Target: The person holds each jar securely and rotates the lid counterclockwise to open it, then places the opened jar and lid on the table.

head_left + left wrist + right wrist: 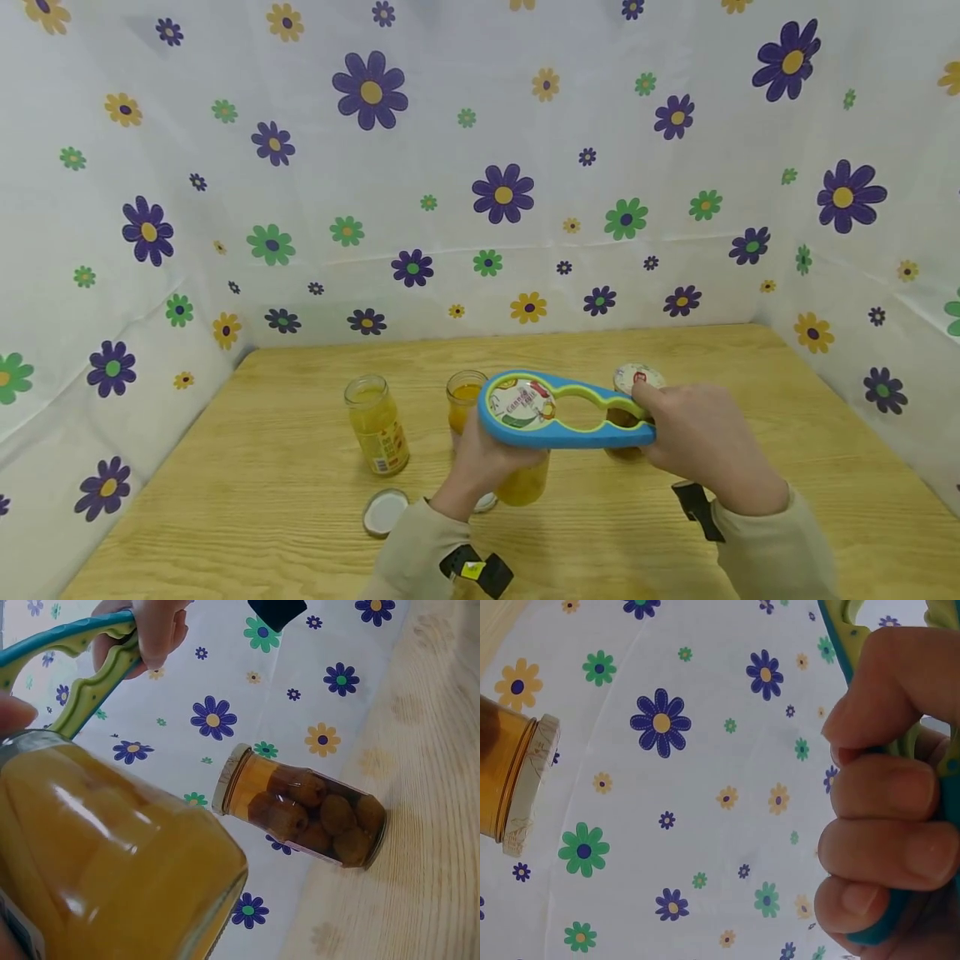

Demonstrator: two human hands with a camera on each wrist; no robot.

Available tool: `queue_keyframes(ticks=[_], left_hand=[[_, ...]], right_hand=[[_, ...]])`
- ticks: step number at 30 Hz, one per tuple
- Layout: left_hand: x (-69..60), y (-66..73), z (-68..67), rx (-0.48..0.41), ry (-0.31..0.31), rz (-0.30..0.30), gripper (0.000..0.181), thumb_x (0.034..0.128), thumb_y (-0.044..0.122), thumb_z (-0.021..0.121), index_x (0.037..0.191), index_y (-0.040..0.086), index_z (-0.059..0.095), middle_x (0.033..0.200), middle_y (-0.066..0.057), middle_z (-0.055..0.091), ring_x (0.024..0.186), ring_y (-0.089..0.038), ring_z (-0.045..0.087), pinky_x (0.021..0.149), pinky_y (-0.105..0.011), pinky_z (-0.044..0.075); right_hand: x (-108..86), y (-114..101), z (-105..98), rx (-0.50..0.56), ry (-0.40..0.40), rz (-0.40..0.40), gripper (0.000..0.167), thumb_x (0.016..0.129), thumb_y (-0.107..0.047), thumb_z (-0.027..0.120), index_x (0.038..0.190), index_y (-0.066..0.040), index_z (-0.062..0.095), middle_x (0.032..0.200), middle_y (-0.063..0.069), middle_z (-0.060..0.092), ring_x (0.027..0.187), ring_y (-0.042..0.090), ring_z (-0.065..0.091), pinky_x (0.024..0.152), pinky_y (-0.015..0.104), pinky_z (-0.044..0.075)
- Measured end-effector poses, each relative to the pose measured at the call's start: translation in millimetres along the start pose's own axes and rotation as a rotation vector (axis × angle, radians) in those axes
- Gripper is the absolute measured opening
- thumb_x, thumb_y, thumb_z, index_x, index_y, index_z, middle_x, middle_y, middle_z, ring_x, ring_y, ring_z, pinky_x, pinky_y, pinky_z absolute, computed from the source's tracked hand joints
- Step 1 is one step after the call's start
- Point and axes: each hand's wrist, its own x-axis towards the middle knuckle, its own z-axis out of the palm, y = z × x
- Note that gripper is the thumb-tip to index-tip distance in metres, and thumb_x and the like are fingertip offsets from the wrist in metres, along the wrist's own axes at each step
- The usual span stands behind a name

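Observation:
My left hand (483, 458) grips a glass jar of yellow fruit (112, 832), lifted and tilted above the table. Around that jar's printed lid (522, 405) sits the wide loop of a blue and green jar opener (585, 433). The opener's handle end is in my right hand (697, 433), whose fingers (885, 855) curl round it in the right wrist view. Behind the right hand stands a lidded jar of dark round fruit (322, 814), partly hidden in the head view.
At the left stands a lidless jar of yellow contents (378, 429). Another lidless jar (467, 392) with orange contents is partly behind my left hand. A loose lid (386, 512) lies on the wooden table (247, 467), and a second lid (486, 502) shows beneath my left wrist. Flowered cloth (450, 150) surrounds the table.

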Motion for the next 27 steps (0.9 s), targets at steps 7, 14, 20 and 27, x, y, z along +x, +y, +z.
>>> queue_keyframes(ticks=[7, 14, 20, 27], left_hand=[[-0.1, 2.8, -1.6, -0.059, -0.066, -0.025, 0.067, 0.0556, -0.005, 0.069, 0.118, -0.002, 0.044, 0.107, -0.016, 0.054, 0.095, -0.022, 0.052, 0.085, -0.037, 0.042], [-0.2, 2.9, -5.9, -0.151, -0.133, -0.087, 0.072, 0.0562, -0.006, 0.069, 0.121, -0.005, 0.039, 0.11, -0.019, 0.051, 0.099, -0.024, 0.049, 0.09, -0.041, 0.037], [-1.4, 4.3, -8.0, -0.149, -0.203, -0.133, 0.074, 0.0566, -0.006, 0.069, 0.123, -0.004, 0.037, 0.112, -0.018, 0.05, 0.101, -0.022, 0.047, 0.092, -0.041, 0.034], [-3.7, 5.5, -8.7, -0.227, -0.284, -0.121, 0.073, 0.0581, -0.006, 0.068, 0.123, -0.008, 0.034, 0.113, -0.018, 0.048, 0.101, -0.018, 0.047, 0.093, -0.041, 0.034]], right_hand=[[-1.8, 2.8, -2.6, 0.02, -0.045, -0.008, 0.026, 0.06, -0.009, 0.071, 0.064, -0.014, 0.045, 0.046, -0.008, 0.027, 0.039, 0.007, 0.024, 0.037, 0.023, 0.021], [-2.8, 5.4, -2.6, 0.026, -0.036, -0.026, 0.025, 0.059, -0.008, 0.071, 0.065, -0.013, 0.047, 0.046, -0.009, 0.027, 0.039, 0.007, 0.024, 0.037, 0.022, 0.021], [-3.6, 7.6, -4.4, 0.031, -0.06, -0.03, 0.025, 0.06, -0.008, 0.07, 0.065, -0.014, 0.046, 0.047, -0.009, 0.029, 0.04, 0.007, 0.025, 0.038, 0.023, 0.022], [-4.2, 7.8, -9.0, 0.048, -0.103, -0.008, 0.023, 0.059, -0.005, 0.068, 0.067, -0.015, 0.048, 0.048, -0.009, 0.031, 0.041, 0.007, 0.026, 0.039, 0.023, 0.022]])
